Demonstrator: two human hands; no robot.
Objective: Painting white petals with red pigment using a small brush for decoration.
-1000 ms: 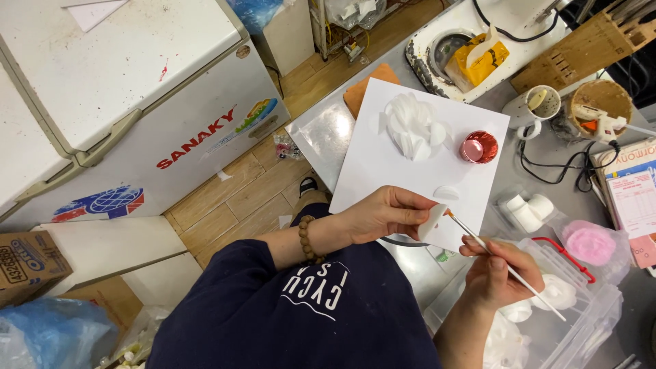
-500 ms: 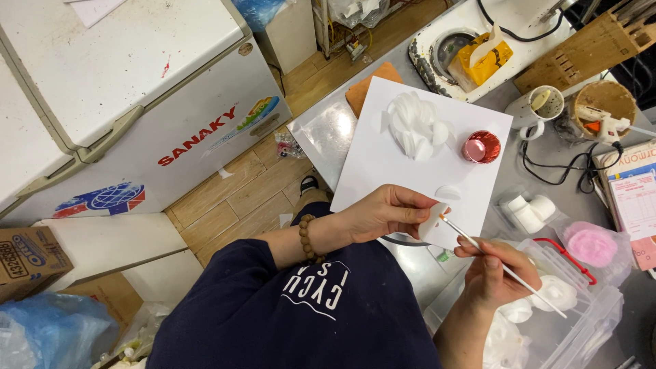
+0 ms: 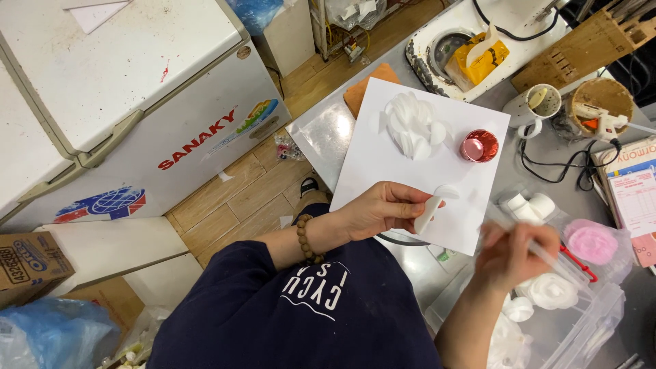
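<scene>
A sheet (image 3: pixel 389 164) is laid on the table (image 3: pixel 328 130). On the sheet, a petal pile (image 3: pixel 412 126) is placed toward its far edge, with a foil cup (image 3: pixel 479 145) just beside the pile, to the right. A mug (image 3: pixel 537 106) is set beyond the sheet's right edge. A clear bin (image 3: pixel 588 321) is positioned right of the sheet's near corner. A freezer (image 3: pixel 116 89) stands well left of the sheet.

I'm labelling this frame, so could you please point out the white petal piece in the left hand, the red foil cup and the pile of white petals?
white petal piece (image 3: pixel 428 213), head view, middle of the piece.
red foil cup (image 3: pixel 480 145), head view, its inside.
pile of white petals (image 3: pixel 412 126), head view, centre of the heap.
</scene>
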